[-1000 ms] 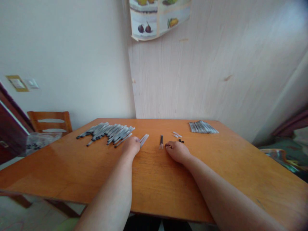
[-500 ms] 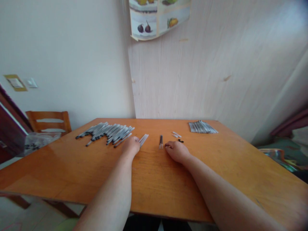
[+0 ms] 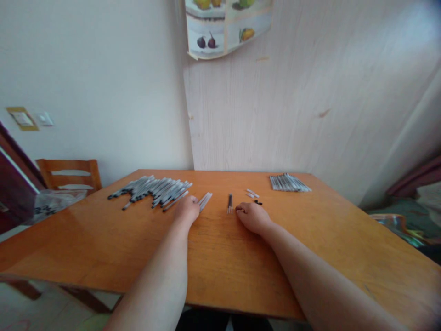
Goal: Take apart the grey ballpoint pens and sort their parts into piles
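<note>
Head view: the left hand (image 3: 187, 210) grips slim, translucent plastic tubes (image 3: 206, 201) side by side, seemingly to keep them aligned. The right hand (image 3: 253, 216) is curled on the brown wooden table (image 3: 220, 271); whether it grips anything, I cannot tell. Thin, dark, pale-ended rods (image 3: 230, 203) lie between both hands, likely for easy reach, with small black plastic pieces (image 3: 258, 202) just beyond the right.

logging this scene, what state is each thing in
bare left hand, curled beside slim pale tubes; grip unclear
bare right hand, curled; contents hidden
slim dark rods, lying together
black-tipped clear pens, lying piled
grey slender sticks, lying bunched
clear plastic bag, crumpled
brown wooden chair, upright
paper fruit picture, hanging, curled
</note>
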A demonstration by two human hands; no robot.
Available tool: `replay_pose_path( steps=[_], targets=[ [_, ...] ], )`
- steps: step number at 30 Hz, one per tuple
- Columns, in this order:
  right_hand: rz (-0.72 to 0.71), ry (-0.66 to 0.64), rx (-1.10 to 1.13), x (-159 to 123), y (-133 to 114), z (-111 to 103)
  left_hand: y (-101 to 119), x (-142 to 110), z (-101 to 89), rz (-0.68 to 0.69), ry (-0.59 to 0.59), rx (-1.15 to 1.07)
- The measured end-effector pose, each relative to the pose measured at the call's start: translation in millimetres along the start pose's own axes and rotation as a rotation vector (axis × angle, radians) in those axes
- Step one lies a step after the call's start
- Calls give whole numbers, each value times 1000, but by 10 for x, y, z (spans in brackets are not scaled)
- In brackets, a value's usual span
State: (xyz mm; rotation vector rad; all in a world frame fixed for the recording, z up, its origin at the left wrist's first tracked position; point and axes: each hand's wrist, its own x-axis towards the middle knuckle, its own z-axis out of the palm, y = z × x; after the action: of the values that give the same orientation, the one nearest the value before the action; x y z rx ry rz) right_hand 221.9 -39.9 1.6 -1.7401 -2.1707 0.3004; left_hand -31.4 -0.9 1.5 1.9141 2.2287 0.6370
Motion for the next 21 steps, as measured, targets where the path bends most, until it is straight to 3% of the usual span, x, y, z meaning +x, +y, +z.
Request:
replay_pose_path(
  steps=[9,13,21],
  targets=[
    [-10,-4,0,6,21,9,-50,13,70,-47,96,-87],
    [-16,-6,3,12,23,7,-85,67,99,-87,196,-173],
    [-41,-15,14,14,19,6,-70,155,-9,-199,329,-240]
  ],
)
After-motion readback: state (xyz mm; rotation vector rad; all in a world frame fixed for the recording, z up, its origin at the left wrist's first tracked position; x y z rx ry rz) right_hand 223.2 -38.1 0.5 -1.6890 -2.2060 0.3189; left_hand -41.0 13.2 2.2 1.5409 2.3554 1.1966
